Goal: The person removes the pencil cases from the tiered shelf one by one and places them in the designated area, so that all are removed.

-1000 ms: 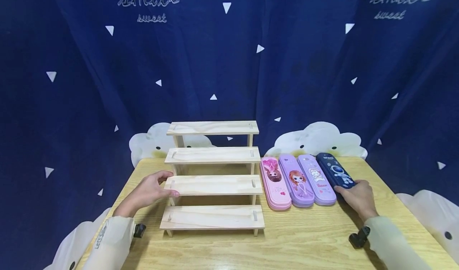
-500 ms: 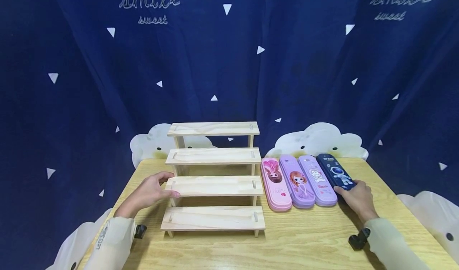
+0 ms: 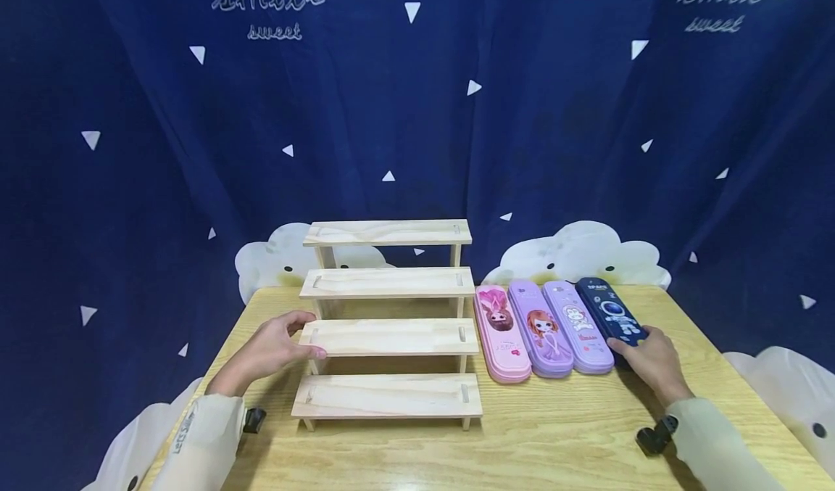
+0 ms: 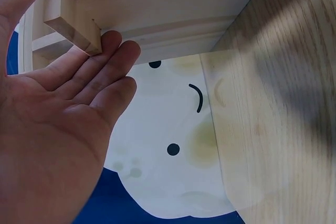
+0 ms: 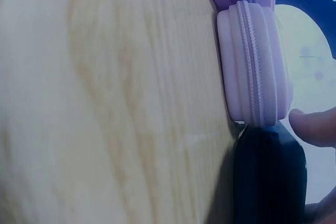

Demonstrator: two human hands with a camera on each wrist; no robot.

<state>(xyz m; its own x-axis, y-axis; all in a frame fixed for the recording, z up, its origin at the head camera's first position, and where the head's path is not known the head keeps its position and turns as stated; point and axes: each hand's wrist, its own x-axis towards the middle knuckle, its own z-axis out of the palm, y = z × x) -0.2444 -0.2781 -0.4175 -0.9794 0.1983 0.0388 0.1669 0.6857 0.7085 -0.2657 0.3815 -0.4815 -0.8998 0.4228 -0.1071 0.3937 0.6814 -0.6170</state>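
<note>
On the table stands a four-tier wooden display rack [image 3: 390, 337] of pale wood. My left hand [image 3: 269, 344] grips the left end of its second tier from the front, thumb at the front edge. In the left wrist view, the other fingers [image 4: 113, 69] reach in by a wooden upright [image 4: 71, 22] below the boards. To the right, my right hand [image 3: 654, 362] holds the near end of a navy pencil case [image 3: 607, 308] with an astronaut print, thumb on its left side. That case lies flat, and in the right wrist view its dark end [image 5: 270, 182] sits against a lilac zipped case [image 5: 255, 64].
Between rack and navy case lie a pink pencil case [image 3: 502, 339], a purple one [image 3: 540, 331] and a lilac one [image 3: 577, 331], side by side. A blue curtain [image 3: 417, 128] with white clouds hangs right behind the wooden table [image 3: 522, 447].
Both hands keep their places on the rack and the navy case. The head view shifts only very slightly.
</note>
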